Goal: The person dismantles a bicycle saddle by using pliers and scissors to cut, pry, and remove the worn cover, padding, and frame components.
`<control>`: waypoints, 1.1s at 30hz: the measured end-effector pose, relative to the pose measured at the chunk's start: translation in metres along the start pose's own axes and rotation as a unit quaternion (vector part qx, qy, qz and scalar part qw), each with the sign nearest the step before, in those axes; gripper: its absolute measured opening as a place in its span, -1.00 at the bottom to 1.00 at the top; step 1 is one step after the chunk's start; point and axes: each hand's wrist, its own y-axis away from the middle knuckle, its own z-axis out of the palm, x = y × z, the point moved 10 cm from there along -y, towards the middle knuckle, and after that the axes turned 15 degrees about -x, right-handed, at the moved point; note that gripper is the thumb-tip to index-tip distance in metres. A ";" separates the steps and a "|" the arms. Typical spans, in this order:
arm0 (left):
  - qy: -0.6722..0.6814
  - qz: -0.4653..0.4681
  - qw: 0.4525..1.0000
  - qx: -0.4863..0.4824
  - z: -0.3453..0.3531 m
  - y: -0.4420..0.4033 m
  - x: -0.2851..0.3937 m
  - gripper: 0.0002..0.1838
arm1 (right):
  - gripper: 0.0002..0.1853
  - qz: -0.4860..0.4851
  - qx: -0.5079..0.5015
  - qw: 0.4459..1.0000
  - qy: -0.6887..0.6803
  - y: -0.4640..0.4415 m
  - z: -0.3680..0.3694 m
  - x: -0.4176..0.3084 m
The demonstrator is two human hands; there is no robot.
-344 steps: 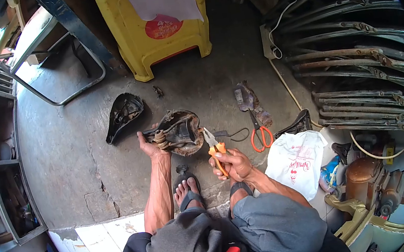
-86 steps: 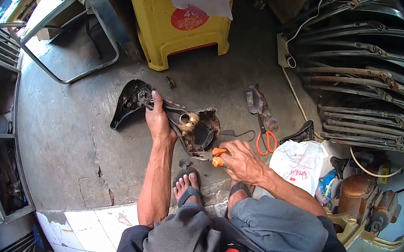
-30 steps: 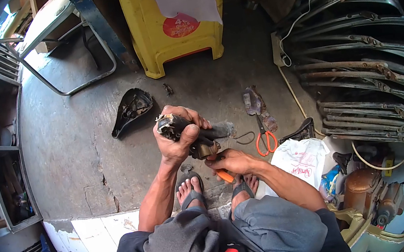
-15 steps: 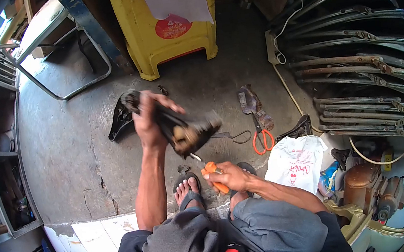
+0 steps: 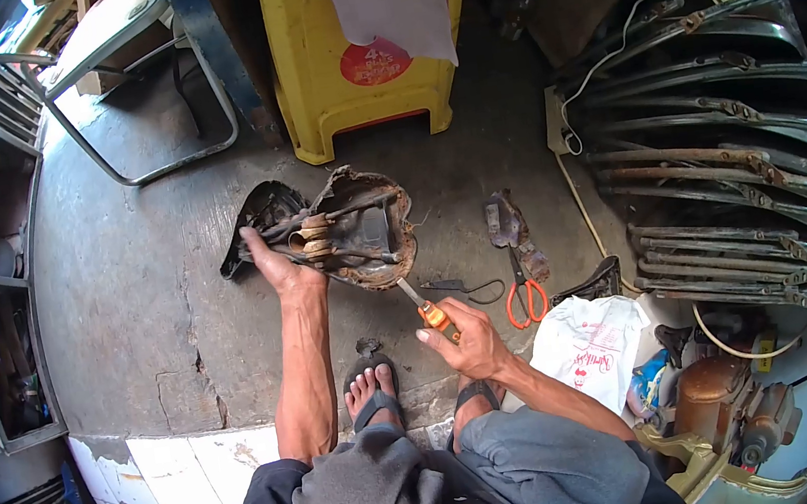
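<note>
Orange grips of the pliers (image 5: pixel 440 323) fill my right hand (image 5: pixel 477 346), fingers wrapped round them, while my left hand (image 5: pixel 287 274) clasps the worn saddle (image 5: pixel 374 195), underside up, above the floor (image 5: pixel 119 317), well in from its tiled near edge. The pliers' nose is at the saddle's ragged rim; whether it bites, I can't tell. I judge I'm working at that rim, and the next move calls for a firm left hold and careful purchase.
</note>
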 end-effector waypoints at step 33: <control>-0.251 0.225 0.873 -0.353 0.148 0.111 0.021 -0.77 | -0.64 0.213 -0.129 0.956 0.156 -0.018 0.010 0.009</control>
